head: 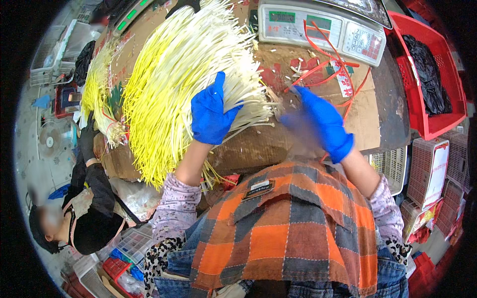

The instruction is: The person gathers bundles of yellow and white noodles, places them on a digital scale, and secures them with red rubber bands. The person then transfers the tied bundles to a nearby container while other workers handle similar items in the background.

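A large fanned pile of yellow chives (164, 93) lies before me, yellow leaves towards the left and pale cut ends towards the right. My left hand (213, 111), in a blue glove, rests on the pale stalks near the pile's front edge. One finger points away from me and the thumb reaches right; whether the other fingers grip stalks is hidden. Just right of the cut ends is my right hand (324, 123), also blue-gloved. Motion blurs its fingers, so I cannot tell whether they hold anything. Red plastic ties (320, 74) lie beyond it on the cardboard (363, 119).
A digital weighing scale (302, 24) stands at the back, with a red crate (456, 97) to its right. At left lies a smaller tied bundle of chives (97, 85), beside a co-worker's dark-gloved hand (87, 139). White plastic baskets (421, 175) stand at right.
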